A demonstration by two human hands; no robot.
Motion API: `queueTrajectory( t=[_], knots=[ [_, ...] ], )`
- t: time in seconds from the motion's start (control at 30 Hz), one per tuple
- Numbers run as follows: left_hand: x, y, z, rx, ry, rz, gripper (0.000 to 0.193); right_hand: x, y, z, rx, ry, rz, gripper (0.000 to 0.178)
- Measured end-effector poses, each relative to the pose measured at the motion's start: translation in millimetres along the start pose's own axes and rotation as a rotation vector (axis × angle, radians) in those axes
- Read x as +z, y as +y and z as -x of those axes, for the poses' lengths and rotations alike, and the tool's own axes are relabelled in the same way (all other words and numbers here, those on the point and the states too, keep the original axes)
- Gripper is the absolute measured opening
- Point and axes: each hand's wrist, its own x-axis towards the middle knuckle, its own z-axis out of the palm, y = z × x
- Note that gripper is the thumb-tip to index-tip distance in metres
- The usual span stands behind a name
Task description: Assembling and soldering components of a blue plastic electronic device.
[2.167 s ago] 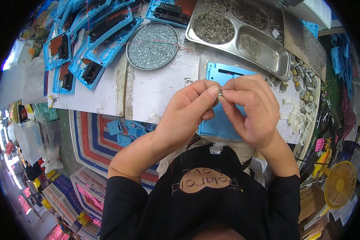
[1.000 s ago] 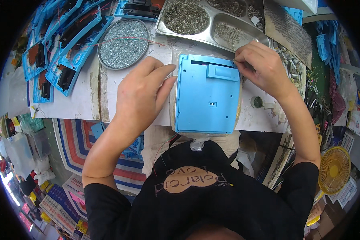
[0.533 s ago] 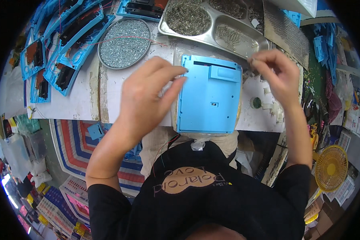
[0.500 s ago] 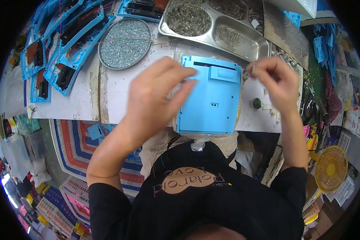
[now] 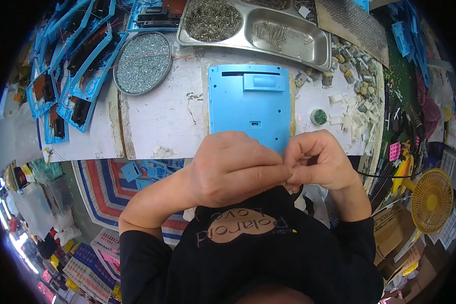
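Note:
A light-blue plastic housing (image 5: 233, 109) lies flat on the white table, with a dark slot along its far edge and a raised block beside it. My left hand (image 5: 238, 164) reaches over its near edge, fingers stretched together toward the right. My right hand (image 5: 321, 159) is curled in a pinch, its fingertips meeting those of the left hand just off the housing's near right corner. Anything small between the fingertips is too hidden to make out. The near edge of the housing is covered by my hands.
A round dish of small metal screws (image 5: 143, 63) stands left of the housing. Behind is a steel compartment tray (image 5: 314, 53) of springs. Small white plastic pieces (image 5: 357, 119) and a green-topped round piece (image 5: 319, 117) lie right. Wired blue housings (image 5: 81, 83) are stacked far left.
Both hands have come down toward my body and met at the fingertips; before, they were apart on either side of the housing. The whole view has shifted slightly.

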Motion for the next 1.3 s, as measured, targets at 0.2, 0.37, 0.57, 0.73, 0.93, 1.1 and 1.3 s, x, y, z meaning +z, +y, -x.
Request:
queueTrajectory(
  t=[0.2, 0.37, 0.57, 0.73, 0.93, 1.1, 1.3],
  knots=[
    [-4.5, -0.5, -6.4, -0.147, -0.061, 0.212, 0.026, 0.8, -1.1, -2.7, 0.049, -0.036, -0.06, 0.011],
    [-10.5, -4.6, -12.6, -0.226, -0.049, 0.118, 0.024, -6.7, -3.2, -5.7, -0.121, 0.065, 0.205, 0.01],
    [-18.6, -26.2, 0.9, -0.338, -0.002, -0.04, 0.028, -41.8, -11.0, -19.8, -0.716, 0.322, 1.144, 0.02],
    [-15.5, -30.0, 8.1, -0.391, -0.027, -0.153, 0.029, -51.0, -7.9, -37.1, -0.782, 0.459, 1.176, 0.021],
    [-10.9, -25.3, 3.5, -0.364, -0.07, -0.24, 0.032, -53.0, 3.7, -49.9, -0.913, 0.416, 1.282, 0.031],
    [2.0, -15.7, 1.6, -0.344, -0.078, -0.312, 0.028, -50.4, 9.1, -56.7, -0.965, 0.411, 1.351, 0.026],
    [19.1, -14.3, -0.6, -0.326, -0.104, -0.343, 0.025, -47.6, 7.4, -50.7, -0.752, 0.425, 1.203, 0.021]
  ],
)
